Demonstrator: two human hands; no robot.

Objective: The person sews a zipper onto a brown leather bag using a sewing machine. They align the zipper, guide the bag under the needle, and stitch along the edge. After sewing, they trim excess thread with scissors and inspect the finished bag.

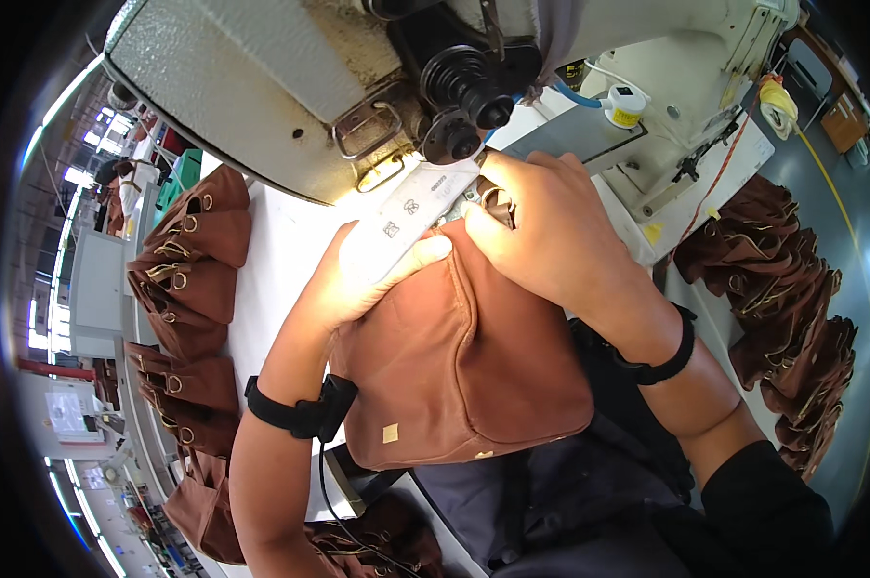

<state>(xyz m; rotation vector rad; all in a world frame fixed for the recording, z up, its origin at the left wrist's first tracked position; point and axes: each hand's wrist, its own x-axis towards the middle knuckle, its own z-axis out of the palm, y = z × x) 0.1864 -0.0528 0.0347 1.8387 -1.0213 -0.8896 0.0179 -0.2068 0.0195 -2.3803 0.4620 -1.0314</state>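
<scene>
Toward lap (551, 496), closed end of bag (406, 361)

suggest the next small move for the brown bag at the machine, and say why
Perhaps the right hand could ease the brown bag's upper edge a little straighter, the left hand steadying it: the right fingers grip that edge close to the machine head, the left thumb lies on the bag's side, and its body sags in a fold.

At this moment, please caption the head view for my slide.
Left hand and right hand touch a brown bag at an industrial sewing machine, similar bags on both sides.
</scene>
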